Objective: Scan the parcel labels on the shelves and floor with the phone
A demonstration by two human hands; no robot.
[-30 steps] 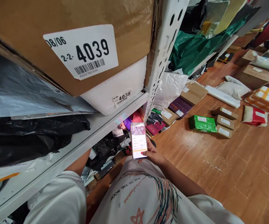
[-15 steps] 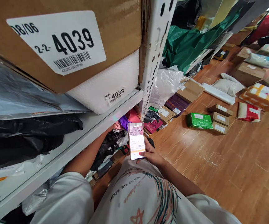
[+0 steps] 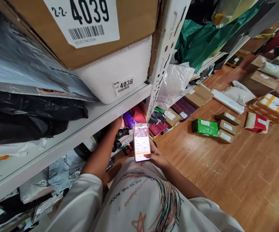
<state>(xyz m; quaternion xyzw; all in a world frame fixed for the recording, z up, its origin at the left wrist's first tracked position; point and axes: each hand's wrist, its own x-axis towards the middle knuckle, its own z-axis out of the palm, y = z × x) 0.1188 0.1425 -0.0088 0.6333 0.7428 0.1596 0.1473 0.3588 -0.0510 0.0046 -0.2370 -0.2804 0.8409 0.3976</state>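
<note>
My right hand point(image 3: 157, 157) holds a lit smartphone point(image 3: 141, 143) upright in front of my chest, screen facing me. My left hand point(image 3: 116, 123) reaches in under the edge of the white metal shelf point(image 3: 86, 124), among black, purple and red parcel bags point(image 3: 132, 119) on the lower level; its fingers are partly hidden, so what they touch is unclear. On the shelf above sit a cardboard box labelled 4039 point(image 3: 129, 25) and a white foam-wrapped parcel labelled 4038 point(image 3: 120, 69).
A white perforated upright point(image 3: 164, 54) stands just beyond the phone. Black and grey mailer bags point(image 3: 30, 106) fill the shelf at left. Boxes lie on the wooden floor, among them a green one point(image 3: 205, 127) and brown cartons point(image 3: 227, 127). Green bags point(image 3: 197, 42) hang on the far shelf.
My left arm has come forward from under the shelf and the hand now shows at the shelf edge. The view has dropped lower. The phone stays held in my right hand.
</note>
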